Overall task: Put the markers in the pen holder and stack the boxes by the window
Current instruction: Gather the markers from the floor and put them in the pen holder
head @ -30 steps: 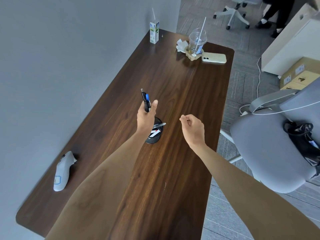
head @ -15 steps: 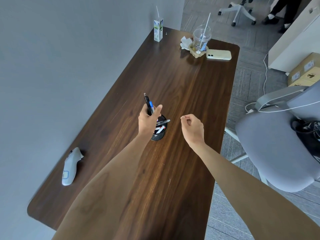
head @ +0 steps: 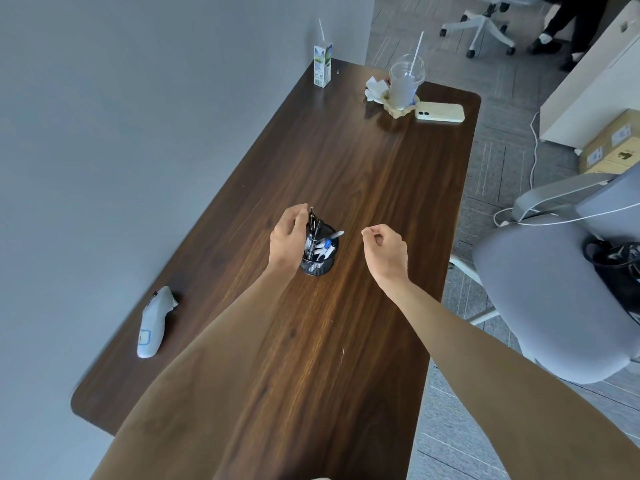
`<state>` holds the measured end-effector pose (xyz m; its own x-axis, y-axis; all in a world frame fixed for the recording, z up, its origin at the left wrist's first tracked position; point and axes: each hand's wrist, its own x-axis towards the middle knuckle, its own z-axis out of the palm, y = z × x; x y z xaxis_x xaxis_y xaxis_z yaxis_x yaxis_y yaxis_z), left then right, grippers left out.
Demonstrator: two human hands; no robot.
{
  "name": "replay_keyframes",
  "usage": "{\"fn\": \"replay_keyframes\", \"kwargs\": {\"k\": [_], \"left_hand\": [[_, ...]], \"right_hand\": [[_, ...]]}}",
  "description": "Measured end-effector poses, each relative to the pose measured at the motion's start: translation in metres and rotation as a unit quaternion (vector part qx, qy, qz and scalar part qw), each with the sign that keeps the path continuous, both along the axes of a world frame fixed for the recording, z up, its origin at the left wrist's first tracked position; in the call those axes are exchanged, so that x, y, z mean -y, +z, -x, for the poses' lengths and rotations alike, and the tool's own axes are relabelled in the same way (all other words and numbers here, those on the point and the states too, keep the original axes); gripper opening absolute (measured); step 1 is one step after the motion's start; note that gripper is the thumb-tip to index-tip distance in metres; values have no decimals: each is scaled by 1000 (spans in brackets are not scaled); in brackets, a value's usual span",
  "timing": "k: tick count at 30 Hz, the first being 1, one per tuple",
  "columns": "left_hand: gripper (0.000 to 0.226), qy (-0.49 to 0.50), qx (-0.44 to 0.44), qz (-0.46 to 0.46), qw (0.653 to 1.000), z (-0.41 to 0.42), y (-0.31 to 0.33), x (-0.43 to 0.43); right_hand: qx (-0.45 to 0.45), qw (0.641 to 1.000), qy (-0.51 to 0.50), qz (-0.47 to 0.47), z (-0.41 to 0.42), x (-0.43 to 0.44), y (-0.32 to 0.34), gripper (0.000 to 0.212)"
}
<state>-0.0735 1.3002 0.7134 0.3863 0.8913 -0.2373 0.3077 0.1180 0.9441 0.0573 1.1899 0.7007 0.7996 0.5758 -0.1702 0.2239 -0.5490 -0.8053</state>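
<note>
A black mesh pen holder (head: pixel 318 265) stands mid-table on the dark wooden table (head: pixel 363 174), with several markers (head: pixel 323 243) in it. My left hand (head: pixel 289 237) is right against the holder's left side. Its fingers curl around the tops of dark markers (head: pixel 313 221) whose lower ends sit inside the holder. My right hand (head: pixel 386 252) hovers to the right of the holder, loosely closed with nothing in it. Cardboard boxes (head: pixel 613 147) lie on the floor at the far right.
A white controller (head: pixel 152 323) lies near the left table edge by the grey wall. At the far end stand a milk carton (head: pixel 322 65), a plastic cup with straw (head: pixel 405 83) and a phone (head: pixel 440 112). A grey office chair (head: pixel 554 289) stands right of the table.
My left hand has lowered the markers from above the holder down into it. My right hand has stayed beside the holder. The view has shifted slightly.
</note>
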Motion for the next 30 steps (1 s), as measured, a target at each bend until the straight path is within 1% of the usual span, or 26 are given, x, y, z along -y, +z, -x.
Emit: {"fn": "replay_keyframes", "kwargs": {"k": [3, 8, 11, 14, 20, 23, 27, 30], "left_hand": [[35, -6, -13, -7, 1000, 20, 3, 5], [36, -6, -23, -5, 1000, 52, 7, 15], [35, -5, -40, 13, 999, 64, 16, 29], [34, -26, -57, 51, 997, 76, 23, 45], [31, -52, -34, 96, 993, 95, 30, 81], [30, -91, -27, 99, 991, 97, 36, 104], [29, -152, -30, 92, 984, 97, 40, 148], [29, -189, -29, 90, 977, 91, 43, 184]], "right_hand": [[-19, 1000, -7, -6, 5, -3, 7, 28], [-82, 996, -15, -13, 21, -3, 17, 28], [-122, 992, -23, -14, 34, 6, 26, 23], [-161, 986, -29, -21, 54, 21, 36, 22], [-207, 973, -75, -70, 91, 63, 51, 17], [-200, 969, -112, -94, 105, 92, 56, 17], [-170, 970, -134, -110, 121, 140, 58, 17], [-157, 970, -145, -117, 125, 183, 67, 9]]}}
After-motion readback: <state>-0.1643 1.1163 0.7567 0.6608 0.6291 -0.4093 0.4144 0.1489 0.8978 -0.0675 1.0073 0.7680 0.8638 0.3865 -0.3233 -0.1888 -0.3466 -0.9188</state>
